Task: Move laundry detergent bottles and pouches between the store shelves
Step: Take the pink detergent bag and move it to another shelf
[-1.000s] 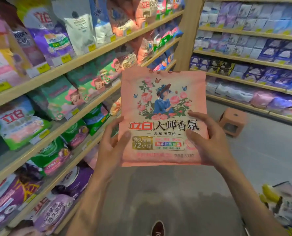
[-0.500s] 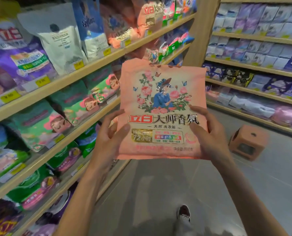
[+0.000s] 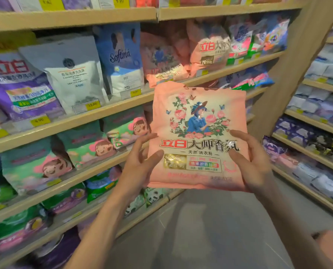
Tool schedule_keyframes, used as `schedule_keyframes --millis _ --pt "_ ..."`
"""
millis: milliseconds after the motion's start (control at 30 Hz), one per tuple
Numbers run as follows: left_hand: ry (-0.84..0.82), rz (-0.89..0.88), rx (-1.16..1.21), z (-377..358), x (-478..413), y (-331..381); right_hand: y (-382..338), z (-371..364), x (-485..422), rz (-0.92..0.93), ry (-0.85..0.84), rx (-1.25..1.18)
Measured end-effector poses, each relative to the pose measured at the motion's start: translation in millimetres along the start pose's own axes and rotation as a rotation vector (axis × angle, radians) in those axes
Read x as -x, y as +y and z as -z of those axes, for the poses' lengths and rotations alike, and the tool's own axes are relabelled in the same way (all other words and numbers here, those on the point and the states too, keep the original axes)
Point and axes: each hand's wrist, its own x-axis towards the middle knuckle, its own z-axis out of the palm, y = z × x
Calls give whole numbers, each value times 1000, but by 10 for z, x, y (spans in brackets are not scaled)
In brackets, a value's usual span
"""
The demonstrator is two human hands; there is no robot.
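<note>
Hands, left hand and right hand, grip pink pouch printed 立白大师香氛.

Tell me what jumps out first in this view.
A big pink detergent pouch with a rose picture fills the centre, gripped at its lower sides by the left hand and right hand. Matching pink pouches sit on the shelf behind it, right of a blue Softma pouch.

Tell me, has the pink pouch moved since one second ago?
Yes: the pink pouch has come closer to the shelf edge under the matching pink pouches.
</note>
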Motion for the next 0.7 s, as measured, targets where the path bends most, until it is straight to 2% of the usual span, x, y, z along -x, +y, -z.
schedule_keyframes --millis 67,267,500,700 --pt "41 7 28 -97 -232 -21 55 85 -329 17 -28 19" --pt "169 -46 -104 -261 -878 -44 319 173 -1242 16 -131 -13" --pt "280 -64 -23 -227 -1757 -125 482 -82 -2366 86 -237 -46" --pt "370 -142 -125 -273 -2550 9 473 -235 -3408 196 -333 -32"
